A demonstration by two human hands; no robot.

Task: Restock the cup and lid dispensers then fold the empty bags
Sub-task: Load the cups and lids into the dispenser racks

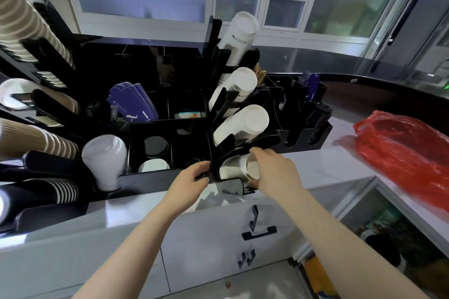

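A black cup dispenser rack (220,109) stands on the white counter with stacks of white paper cups lying in its slanted slots. My right hand (272,170) grips the small stack of white cups (234,167) in the lowest slot, fingers around its open end. My left hand (192,182) rests against the rack's black divider just left of that slot, fingers curled on its edge. A red plastic bag (403,150) lies on the counter at the right. Black lids (318,114) are stacked in a holder to the right of the rack.
Brown striped cup stacks (36,141) and a frosted lid stack (104,160) fill the dispensers at the left. Compartments hold lids (155,147) and blue sleeves (133,102). Drawers with black handles (258,233) sit below the counter edge.
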